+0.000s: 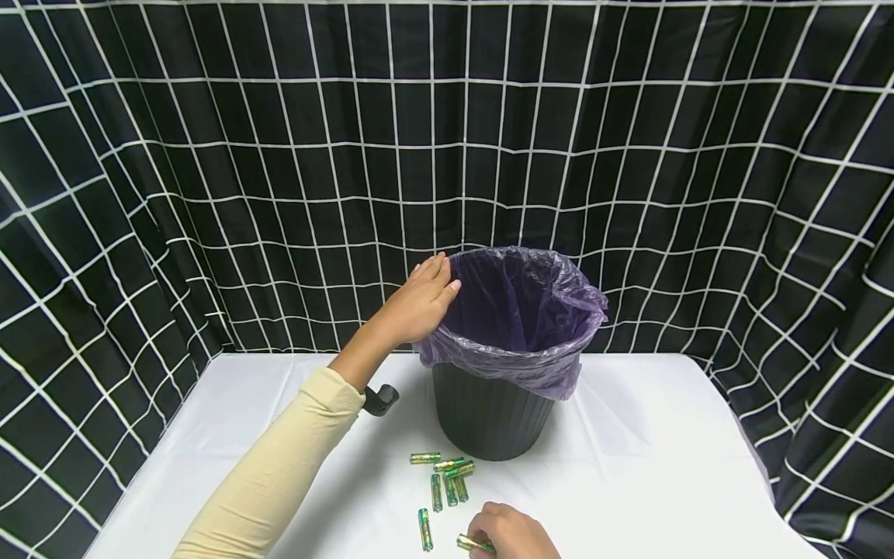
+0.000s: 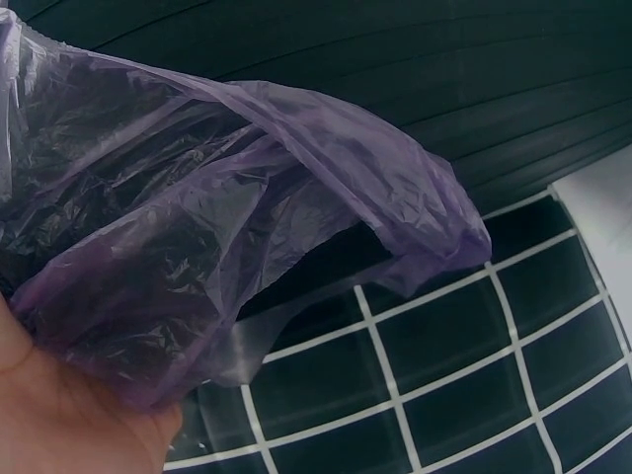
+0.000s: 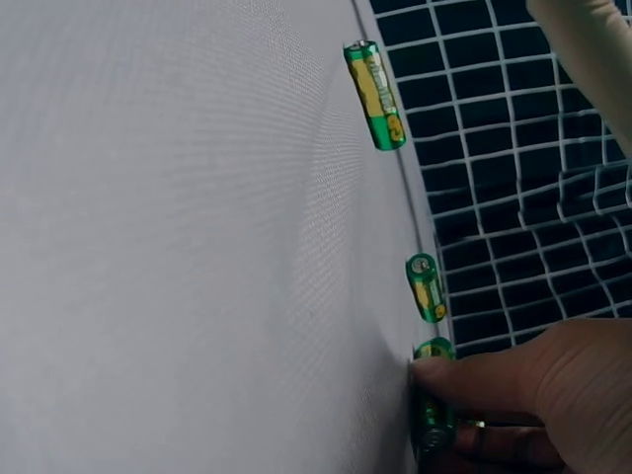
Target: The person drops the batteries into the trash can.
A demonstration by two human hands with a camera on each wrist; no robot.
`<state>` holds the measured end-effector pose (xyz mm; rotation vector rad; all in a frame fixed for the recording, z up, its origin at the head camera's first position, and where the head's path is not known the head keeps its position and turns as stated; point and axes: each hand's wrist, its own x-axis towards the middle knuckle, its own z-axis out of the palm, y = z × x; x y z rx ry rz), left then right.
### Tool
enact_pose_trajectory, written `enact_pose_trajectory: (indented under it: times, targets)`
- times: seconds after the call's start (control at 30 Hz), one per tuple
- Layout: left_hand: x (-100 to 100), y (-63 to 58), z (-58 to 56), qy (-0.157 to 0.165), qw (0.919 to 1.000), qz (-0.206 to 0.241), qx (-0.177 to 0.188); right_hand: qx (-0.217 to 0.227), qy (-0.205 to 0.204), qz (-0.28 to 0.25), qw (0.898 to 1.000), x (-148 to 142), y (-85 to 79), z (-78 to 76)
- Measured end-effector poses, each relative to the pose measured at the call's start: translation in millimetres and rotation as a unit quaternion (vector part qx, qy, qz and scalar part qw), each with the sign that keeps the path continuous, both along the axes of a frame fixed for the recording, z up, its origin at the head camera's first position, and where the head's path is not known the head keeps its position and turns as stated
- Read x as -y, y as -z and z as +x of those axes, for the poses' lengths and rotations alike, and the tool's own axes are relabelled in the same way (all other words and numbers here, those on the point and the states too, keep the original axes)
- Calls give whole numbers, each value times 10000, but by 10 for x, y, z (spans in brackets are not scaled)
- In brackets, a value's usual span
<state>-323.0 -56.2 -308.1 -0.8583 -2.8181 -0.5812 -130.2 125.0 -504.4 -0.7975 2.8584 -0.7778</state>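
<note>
A black ribbed bin [image 1: 492,415] stands on the table, lined with a thin purple plastic bag [image 1: 517,366] folded over its rim. Along the rim's left side rests my left hand [image 1: 422,303], fingers stretched out over the bag; the left wrist view shows the palm against the purple film. At the table's front, my right hand [image 1: 515,534] pinches a green and gold battery [image 1: 475,543] between thumb and fingers. To its left lies a single battery [image 1: 425,529]. Several more batteries [image 1: 437,492] form a loose cluster in front of the bin, some overlapping.
White cloth covers the table [image 1: 649,473]. A black curtain with a white grid [image 1: 293,171] hangs behind and on both sides, with the bin near it. A small black curved piece [image 1: 381,400] shows beside the left wrist.
</note>
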Motion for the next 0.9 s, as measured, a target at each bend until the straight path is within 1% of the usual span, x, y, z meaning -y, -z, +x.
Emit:
enact_pose_trajectory:
  times: [0.3,0.47,0.53,0.63,0.73,0.87,0.9]
  targets:
    - [-5,-20,-5,22,10000,1,-54,-282,-103,158,9994,-14,-9,-17]
    - [0,14,-5,6,10000,-63,-53,-232,-314,130,9992,-22,-49,-4]
    - [-1,19,-1,-5,10000,-31,-67,-355,-346,82,9987,-27,-83,7]
    - [-7,16,0,12,10000,5,-88,-832,-326,91,9960,-36,-145,17]
    - [-10,14,2,40,10000,9,-68,-1440,-294,41,9891,-48,-213,25]
    - [-4,11,1,24,10000,-10,-66,-2337,-371,-37,9716,-48,-315,20]
    - [0,13,1,10,10000,-22,-63,-2498,-407,-74,9674,-46,-342,21]
